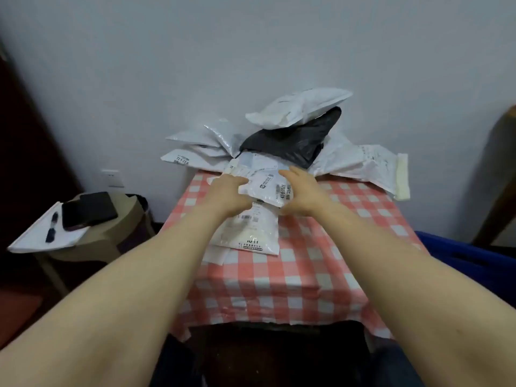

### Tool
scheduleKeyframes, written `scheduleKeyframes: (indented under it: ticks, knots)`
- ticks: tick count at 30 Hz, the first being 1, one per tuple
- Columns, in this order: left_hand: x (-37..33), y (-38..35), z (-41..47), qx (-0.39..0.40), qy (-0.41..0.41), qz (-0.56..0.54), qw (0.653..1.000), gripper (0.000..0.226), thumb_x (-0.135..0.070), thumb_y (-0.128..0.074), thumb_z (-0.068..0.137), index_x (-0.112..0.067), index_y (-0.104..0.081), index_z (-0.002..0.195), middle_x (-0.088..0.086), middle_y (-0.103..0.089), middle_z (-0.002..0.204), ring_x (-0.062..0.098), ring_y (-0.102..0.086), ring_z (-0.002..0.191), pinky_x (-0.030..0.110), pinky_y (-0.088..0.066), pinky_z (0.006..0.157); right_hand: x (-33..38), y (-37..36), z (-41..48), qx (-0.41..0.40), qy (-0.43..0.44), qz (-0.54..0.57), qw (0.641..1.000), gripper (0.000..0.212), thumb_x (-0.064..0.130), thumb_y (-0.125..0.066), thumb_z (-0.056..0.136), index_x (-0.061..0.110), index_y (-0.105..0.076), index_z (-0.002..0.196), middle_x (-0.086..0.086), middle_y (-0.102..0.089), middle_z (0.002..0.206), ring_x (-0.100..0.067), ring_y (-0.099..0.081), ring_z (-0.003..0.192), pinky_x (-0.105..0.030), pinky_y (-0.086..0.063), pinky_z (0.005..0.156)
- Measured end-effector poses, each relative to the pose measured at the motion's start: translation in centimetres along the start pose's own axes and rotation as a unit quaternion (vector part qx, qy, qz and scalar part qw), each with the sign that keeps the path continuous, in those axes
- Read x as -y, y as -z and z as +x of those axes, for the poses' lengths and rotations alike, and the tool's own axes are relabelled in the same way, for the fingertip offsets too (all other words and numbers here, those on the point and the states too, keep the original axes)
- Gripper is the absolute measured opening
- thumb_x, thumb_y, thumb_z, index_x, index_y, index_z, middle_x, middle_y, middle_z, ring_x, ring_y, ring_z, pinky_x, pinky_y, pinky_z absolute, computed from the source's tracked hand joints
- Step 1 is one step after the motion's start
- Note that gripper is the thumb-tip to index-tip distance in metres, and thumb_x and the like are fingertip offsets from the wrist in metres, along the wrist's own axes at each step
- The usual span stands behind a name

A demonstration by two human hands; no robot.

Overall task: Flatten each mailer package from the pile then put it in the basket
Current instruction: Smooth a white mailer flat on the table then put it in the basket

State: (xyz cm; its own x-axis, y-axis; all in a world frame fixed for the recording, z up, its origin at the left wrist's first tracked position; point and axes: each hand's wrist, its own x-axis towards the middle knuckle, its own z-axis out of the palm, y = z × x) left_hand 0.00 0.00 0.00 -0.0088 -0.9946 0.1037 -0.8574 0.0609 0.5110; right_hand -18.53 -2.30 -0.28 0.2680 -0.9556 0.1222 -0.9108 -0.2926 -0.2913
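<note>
Bare forearms reach from both lower corners toward the middle of the surface (296,291), which wears a pink-and-white checked cloth whose near hem hangs over dark trouser legs. Just past the middle of the cloth a flat white mailer (252,233) lies printed side up, with another pale sheet edge showing under its near left corner.

Above its far end, the two hands hold a small white mailer (266,188) between them, label up and tilted. The left grip (227,191) has its fingers curled at the mailer's crumpled left edge and holds it there. The right grip (301,195) sits against the right edge with the fingers lying fairly straight toward the pile; the thumb is hidden, so I cannot tell whether it pinches the mailer or only rests on it.

Beyond the hands, the pile (195,157) of mailers covers the far end of the surface, against a pale wall (251,46). A black mailer (290,141) lies near the top of it, with a puffy white mailer (298,107) resting on that, and grey and white ones fan out to both sides.

At the right, below the cloth's edge, part of the blue basket (460,259) shows. At the left, a round stool (111,227) carries a white sheet (33,236), a pen (52,227) and a black wallet-like thing (89,209). A wall socket (113,177) sits behind it.
</note>
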Motion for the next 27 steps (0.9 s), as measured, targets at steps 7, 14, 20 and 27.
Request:
scheduleKeyframes:
  ticks: [7, 14, 20, 27]
  knots:
    - [1.4, -2.3, 2.3, -0.013, -0.023, 0.073, 0.997, 0.073, -0.028, -0.071, 0.077, -0.022, -0.04, 0.143, 0.006, -0.039, 0.141, 0.023, -0.033, 0.135, 0.034, -0.034, 0.104, -0.1, -2.9, 2.4, 0.045, -0.001, -0.037, 0.998, 0.079, 0.037, -0.063, 0.087, 0.032, -0.016, 0.15, 0.0, -0.008, 0.159, -0.025, -0.007, 0.146, -0.051, -0.026, 0.112]
    - [-0.1, -3.8, 2.0, -0.065, -0.053, 0.05, 0.995, 0.064, -0.017, -0.067, 0.084, -0.018, -0.041, 0.143, 0.015, -0.035, 0.147, 0.029, -0.028, 0.138, 0.037, -0.031, 0.109, -2.2, -3.2, 1.1, -0.034, 0.028, 0.019, 0.999, 0.057, 0.003, -0.04, 0.097, 0.023, -0.028, 0.149, -0.006, -0.026, 0.155, -0.026, -0.024, 0.141, -0.035, -0.022, 0.115]
    - [-4.7, -5.5, 0.1, -0.103, -0.155, -0.013, 0.982, 0.04, -0.004, -0.06, 0.084, -0.009, -0.062, 0.124, 0.019, -0.06, 0.108, 0.033, -0.055, 0.103, 0.041, -0.045, 0.085, -5.5, -0.7, -4.7, -0.108, -0.001, 0.065, 0.992, 0.051, 0.004, -0.038, 0.098, 0.021, -0.033, 0.147, -0.01, -0.026, 0.155, -0.027, -0.019, 0.143, -0.034, -0.016, 0.116]
    - [-8.8, -9.1, -2.3, -0.036, -0.194, -0.024, 0.98, 0.032, -0.006, -0.056, 0.089, -0.013, -0.067, 0.119, 0.017, -0.064, 0.101, 0.032, -0.057, 0.098, 0.035, -0.043, 0.081, -10.2, 0.1, -11.1, -0.071, -0.066, 0.028, 0.995, 0.05, 0.012, -0.037, 0.1, 0.029, -0.034, 0.146, -0.003, -0.028, 0.155, -0.024, -0.024, 0.142, -0.045, -0.024, 0.113]
